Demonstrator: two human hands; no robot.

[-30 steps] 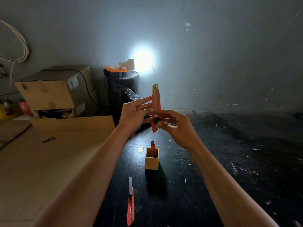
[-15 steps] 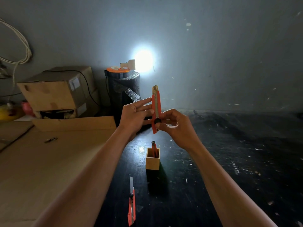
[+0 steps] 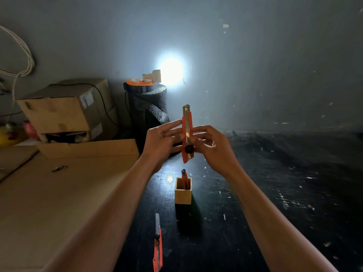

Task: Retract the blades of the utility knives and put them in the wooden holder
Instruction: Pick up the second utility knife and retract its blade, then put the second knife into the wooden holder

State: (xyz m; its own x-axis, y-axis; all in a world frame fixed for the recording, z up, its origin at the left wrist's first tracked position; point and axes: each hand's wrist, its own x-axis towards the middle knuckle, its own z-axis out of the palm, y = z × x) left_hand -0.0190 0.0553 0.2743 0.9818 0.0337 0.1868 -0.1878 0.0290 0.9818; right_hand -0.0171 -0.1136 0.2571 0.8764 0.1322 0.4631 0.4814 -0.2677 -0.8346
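**Second knife in hand, blade nearly home**

Held utility knife (image 3: 187, 134): orange body, upright, raised above the wooden holder (image 3: 183, 191) and roughly in line with it. Black slider knob sits low on the handle; only a short metal tip shows at the top end, so the blade reads as retracted or very nearly so (judgement, tip detail is small).

Wooden holder: square open box on the dark tabletop (image 3: 255, 213), already carrying one orange knife (image 3: 184, 178) standing inside, top end poking above the rim.

Third knife (image 3: 157, 246): lies flat on the tabletop nearer the camera, well apart from the holder, with a long stretch of bare blade still out.

Progress estimate: one knife stored, one retracted but not yet dropped in, one untouched. Left to do: lower the held knife into the holder, then retract and store the last one.

Hands: left hand (image 3: 160, 142) has its grip on the knife's left edge, fingers extended along the body, thumb low near the knob. Right hand (image 3: 213, 148) pinches the right edge, fingers curled, thumb close beside the slider. Both forearms reach forward, converging at the knife. Cardboard boxes (image 3: 60, 112) sit off to the left, clear of the work
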